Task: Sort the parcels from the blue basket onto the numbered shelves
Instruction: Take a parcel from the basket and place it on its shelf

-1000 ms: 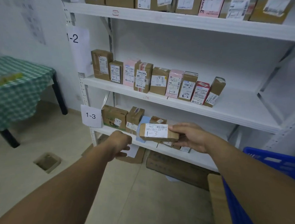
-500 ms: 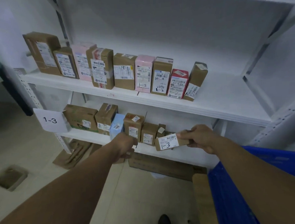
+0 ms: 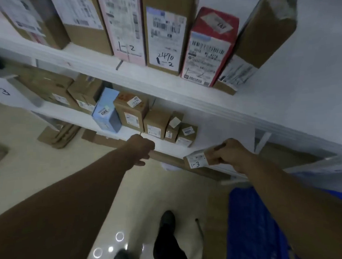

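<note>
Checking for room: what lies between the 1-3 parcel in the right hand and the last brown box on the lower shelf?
Head view: only bare white shelf between the parcel in the right hand and that box.

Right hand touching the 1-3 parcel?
Touching. The head view shows the right hand with fingers and thumb pinching the parcel at its end.

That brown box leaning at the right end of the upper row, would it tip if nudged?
Probably. The leaning brown box is tall, narrow and tilted, with bare upper shelf on its right, so a nudge could topple it that way. Its cardboard looks stiff, so it would likely keep its shape.
</note>
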